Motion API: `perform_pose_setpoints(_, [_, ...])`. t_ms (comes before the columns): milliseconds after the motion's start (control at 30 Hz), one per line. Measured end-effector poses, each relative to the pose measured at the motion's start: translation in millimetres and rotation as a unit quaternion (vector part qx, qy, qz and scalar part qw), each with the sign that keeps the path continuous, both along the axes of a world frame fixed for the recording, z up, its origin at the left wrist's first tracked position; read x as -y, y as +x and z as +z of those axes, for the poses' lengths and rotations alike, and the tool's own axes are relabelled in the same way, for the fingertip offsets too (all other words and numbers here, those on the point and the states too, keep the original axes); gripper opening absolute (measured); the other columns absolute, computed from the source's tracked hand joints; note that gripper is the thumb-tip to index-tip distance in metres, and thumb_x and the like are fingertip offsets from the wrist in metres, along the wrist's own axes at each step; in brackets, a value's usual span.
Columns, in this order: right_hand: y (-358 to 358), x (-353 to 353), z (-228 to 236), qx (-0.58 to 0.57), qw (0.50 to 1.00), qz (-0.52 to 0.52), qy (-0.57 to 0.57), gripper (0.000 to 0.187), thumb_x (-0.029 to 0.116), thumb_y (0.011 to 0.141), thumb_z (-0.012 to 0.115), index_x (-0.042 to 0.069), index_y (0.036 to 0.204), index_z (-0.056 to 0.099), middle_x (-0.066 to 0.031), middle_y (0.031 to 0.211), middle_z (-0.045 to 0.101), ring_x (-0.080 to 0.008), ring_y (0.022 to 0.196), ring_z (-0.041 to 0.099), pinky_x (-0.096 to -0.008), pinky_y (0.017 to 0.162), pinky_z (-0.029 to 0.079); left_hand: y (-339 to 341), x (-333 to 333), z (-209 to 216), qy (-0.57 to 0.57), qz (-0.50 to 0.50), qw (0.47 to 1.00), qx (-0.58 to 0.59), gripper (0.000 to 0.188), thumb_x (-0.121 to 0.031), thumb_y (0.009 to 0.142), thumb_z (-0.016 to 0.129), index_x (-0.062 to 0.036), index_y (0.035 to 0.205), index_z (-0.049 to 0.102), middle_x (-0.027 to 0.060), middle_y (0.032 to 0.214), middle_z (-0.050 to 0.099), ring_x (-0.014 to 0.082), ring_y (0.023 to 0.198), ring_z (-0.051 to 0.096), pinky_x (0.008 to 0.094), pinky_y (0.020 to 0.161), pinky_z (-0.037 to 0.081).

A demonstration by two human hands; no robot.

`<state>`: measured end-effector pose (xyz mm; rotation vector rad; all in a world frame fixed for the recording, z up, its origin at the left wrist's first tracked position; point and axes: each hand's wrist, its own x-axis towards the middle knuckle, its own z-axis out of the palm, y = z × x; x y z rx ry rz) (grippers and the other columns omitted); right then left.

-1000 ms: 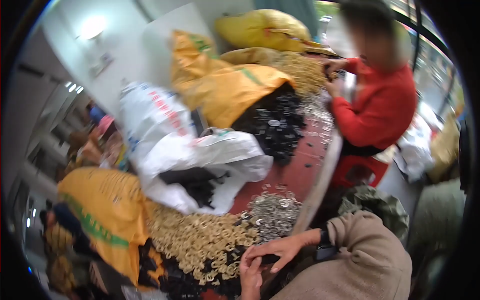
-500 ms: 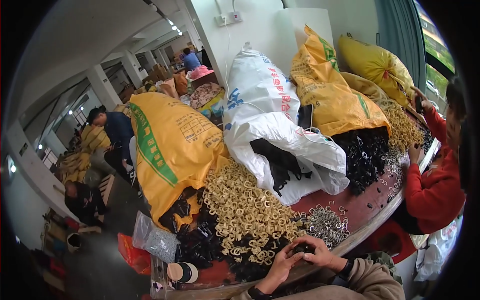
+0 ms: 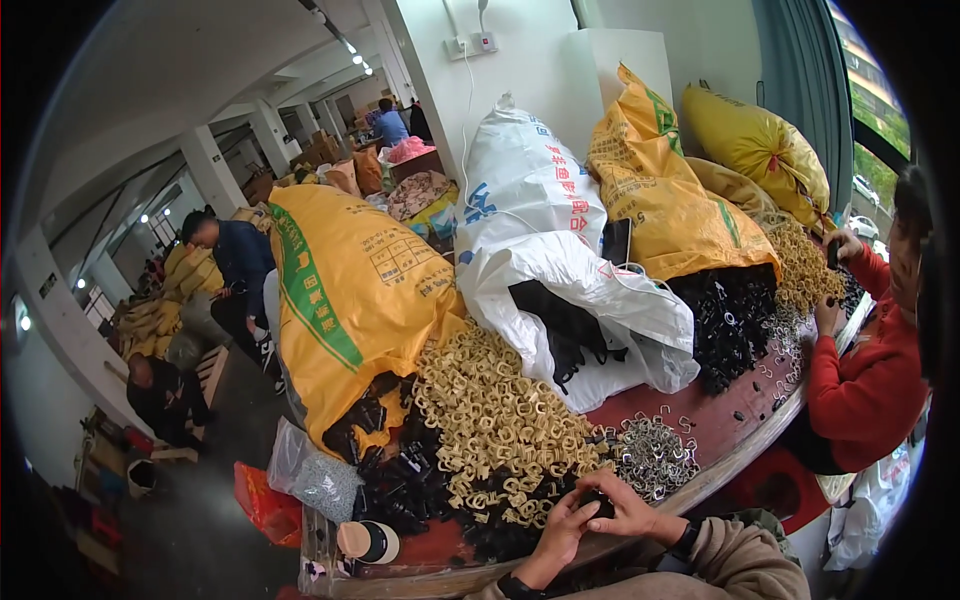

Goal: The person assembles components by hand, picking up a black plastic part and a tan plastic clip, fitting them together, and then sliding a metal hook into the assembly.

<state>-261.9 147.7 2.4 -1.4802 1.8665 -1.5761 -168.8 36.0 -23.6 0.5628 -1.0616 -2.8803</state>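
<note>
My left hand [image 3: 563,528] and my right hand [image 3: 628,510] meet over the table's near edge. Fingers of both are closed around a small black part [image 3: 601,505], mostly covered by them. Just beyond lies a heap of tan U-shaped pieces [image 3: 505,420], spilling over black pieces [image 3: 410,485] on the left. A pile of silver metal U-shaped pieces [image 3: 655,455] sits right beside my right hand.
A yellow sack [image 3: 360,290], a white sack [image 3: 535,190] and another yellow sack [image 3: 680,200] lie on the red table [image 3: 715,420]. A cup [image 3: 368,541] stands near left. A co-worker in a red sweater [image 3: 865,370] handles pieces at right.
The view has shifted slightly. My hands stay together, with the black part showing more between them. The co-worker's raised hand at right has come lower.
</note>
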Motion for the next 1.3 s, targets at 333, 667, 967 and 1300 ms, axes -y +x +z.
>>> perform_pose_setpoints(333, [3,-17,9,-0.163,0.986,0.024,0.0,0.068,0.041,0.066,0.064,0.003,0.116,0.04,-0.0149,0.108,0.044,-0.0288,0.099,0.043,-0.038,0.083,0.033,3,-9,8,-0.019,-0.023,0.998,-0.054,0.042,-0.002,0.075,0.057,-0.0005,0.114,0.04,0.006,0.106,0.047,0.0131,0.098,0.047,0.0253,0.083,0.04])
perform_pose_setpoints(667, [2,-37,-1,-0.178,0.976,-0.126,0.026,0.062,0.033,0.071,0.061,0.005,0.119,0.035,-0.0156,0.109,0.044,-0.0313,0.099,0.044,-0.0388,0.082,0.034,-1,-19,20,-0.115,-0.005,0.989,-0.091,0.049,-0.001,0.072,0.058,0.0009,0.116,0.037,0.0117,0.11,0.047,0.0191,0.1,0.048,0.0303,0.085,0.04])
perform_pose_setpoints(967, [5,-49,-21,-0.016,0.997,-0.055,0.043,0.061,0.03,0.074,0.058,0.004,0.121,0.03,-0.0173,0.107,0.048,-0.0324,0.096,0.05,-0.0372,0.078,0.04,-3,-21,16,-0.14,-0.005,0.988,-0.072,0.049,-0.012,0.075,0.059,0.0025,0.116,0.036,0.0145,0.107,0.049,0.0221,0.095,0.051,0.0326,0.077,0.045])
perform_pose_setpoints(1300, [0,-50,-18,0.048,0.998,-0.018,0.035,0.056,0.036,0.081,0.05,0.003,0.122,0.03,-0.0161,0.103,0.052,-0.031,0.094,0.052,-0.0352,0.077,0.043,-6,-20,13,-0.126,0.0,0.991,-0.046,0.042,-0.017,0.08,0.056,0.0001,0.114,0.037,0.014,0.104,0.051,0.0213,0.091,0.053,0.0305,0.075,0.047])
